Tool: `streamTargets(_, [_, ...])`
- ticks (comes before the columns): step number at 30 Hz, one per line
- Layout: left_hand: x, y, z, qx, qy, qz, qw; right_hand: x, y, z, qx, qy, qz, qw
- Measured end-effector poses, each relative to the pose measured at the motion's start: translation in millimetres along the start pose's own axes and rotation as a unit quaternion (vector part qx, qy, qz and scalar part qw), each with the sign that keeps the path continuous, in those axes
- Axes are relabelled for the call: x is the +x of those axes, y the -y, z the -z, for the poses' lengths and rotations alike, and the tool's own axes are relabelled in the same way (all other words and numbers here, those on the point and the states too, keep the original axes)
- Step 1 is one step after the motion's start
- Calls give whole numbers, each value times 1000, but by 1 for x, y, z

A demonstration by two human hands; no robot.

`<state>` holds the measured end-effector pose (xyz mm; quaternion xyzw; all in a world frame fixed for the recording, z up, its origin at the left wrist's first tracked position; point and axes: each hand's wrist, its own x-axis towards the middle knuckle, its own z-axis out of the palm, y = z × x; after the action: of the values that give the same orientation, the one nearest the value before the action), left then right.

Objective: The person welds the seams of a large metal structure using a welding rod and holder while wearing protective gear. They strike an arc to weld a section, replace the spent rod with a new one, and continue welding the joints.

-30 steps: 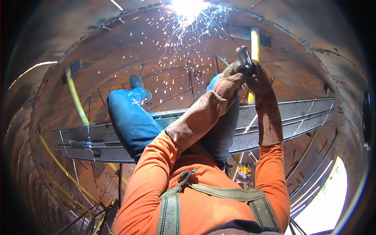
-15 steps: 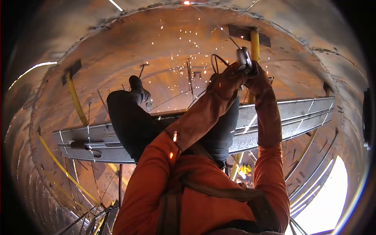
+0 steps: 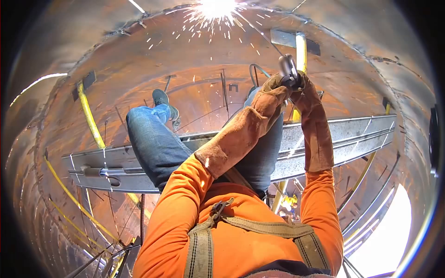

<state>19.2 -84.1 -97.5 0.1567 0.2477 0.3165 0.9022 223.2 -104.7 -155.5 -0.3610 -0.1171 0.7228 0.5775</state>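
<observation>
Both my hands wear brown leather welding gloves and meet at the handle of an electrode holder (image 3: pixel 288 67). My left hand (image 3: pixel 274 88) is closed against it from the left, my right hand (image 3: pixel 304 87) from the right. The fingers are partly hidden behind the holder and gloves. A thin welding electrode (image 3: pixel 260 34) slants up and left from the holder to the weld seam (image 3: pixel 264 8) at the top. At its tip burns a bright arc (image 3: pixel 216 8), with sparks spraying downward. A cable (image 3: pixel 254 69) loops near my left glove.
Below me runs a grey metal plank (image 3: pixel 338 139), held by yellow bars (image 3: pixel 91 118) against the rusty curved wall (image 3: pixel 139 60). My legs (image 3: pixel 157 143) straddle the plank. Lower down are rods, a bright opening (image 3: pixel 384 231) and a person in yellow (image 3: pixel 289 202).
The small red glow at the electrode tip has become a blazing arc that lights the whole space. Loose sparks have fallen away, and new ones fan out near the tip. My hands have barely moved.
</observation>
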Motion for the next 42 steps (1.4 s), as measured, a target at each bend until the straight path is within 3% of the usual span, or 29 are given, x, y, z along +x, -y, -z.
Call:
streamTargets(7, [0, -1, -2, 14, -33, 9, 999, 10, 0, 13, 46, -18, -37, 998])
streamTargets(9, [-4, -6, -7, -11, -33, 18, 999, 8, -1, 12, 29, -81, -27, 996])
streamTargets(13, [2, 3, -1, -21, -10, -11, 1000, 12, -4, 23, 54, -35, -48, 997])
streamTargets(14, [4, 4, 0, -21, -11, -11, 1000, 5, -3, 24, -236, -46, 51, 969])
streamTargets(15, [7, 6, 4, 6, 21, -11, 1000, 1, -1, 19, -503, -53, 145, 851])
streamTargets(16, [13, 10, 9, 33, 53, -11, 998, 9, 2, 14, -106, -28, -16, 994])
streamTargets(17, [23, 19, 16, 27, 56, -20, 998, 7, 2, 10, -35, 14, -22, 999])
streamTargets(19, [6, 0, -3, 0, 9, 2, 1000, 12, 2, 13, -4, -49, -60, 997])
streamTargets(25, [12, 7, 5, -11, 13, 1, 1000, 7, -6, 17, -14, 9, 3, 1000])
streamTargets(27, [2, -2, 1, 28, -19, 16, 999, 9, -4, 26, -244, -37, 42, 968])
streamTargets(28, [2, 1, 4, 31, -40, 15, 999, 9, 0, 21, -48, -85, -36, 995])
streamTargets(29, [3, 1, 4, 31, -40, 15, 999, 10, -2, 30, -48, -85, -36, 995])
streamTargets(30, [3, 1, 5, 34, -34, 15, 999, 12, -5, 34, -277, -82, 26, 957])
streamTargets(31, [4, 1, 5, 37, -28, 15, 999, 13, -6, 38, -489, -75, 86, 865])
streamTargets(32, [5, 1, 5, 39, -23, 15, 999, 9, -7, 43, -491, -69, 116, 861])
streamTargets(33, [5, 1, 5, 42, -17, 15, 999, 4, -4, 18, -492, -63, 145, 856])
streamTargets(34, [5, 4, 8, 27, -18, 15, 999, 3, 1, -1, -54, -106, -18, 993])
streamTargets(35, [5, 7, 10, 13, -20, 16, 1000, 5, 3, 5, -151, -97, -1, 984])
streamTargets(36, [6, 6, 8, 15, 0, 0, 1000, 2, 2, -1, -403, -65, 103, 907])
streamTargets(37, [5, 4, 5, 17, 20, -16, 1000, -2, 0, -7, -623, -28, 198, 756])
streamTargets(38, [2, 3, 6, 18, -24, 17, 999, 5, -5, -1, -444, -42, 131, 885])
streamTargets(39, [3, 3, 5, 18, -24, 17, 999, 8, -5, 4, -444, -42, 131, 886])
streamTargets(41, [5, 4, 1, -13, -7, -10, 1000, 10, -3, 14, -138, -24, 11, 990])
streamTargets(42, [7, 5, 5, 25, -9, -9, 1000, -2, 1, -11, -537, -62, 116, 833])
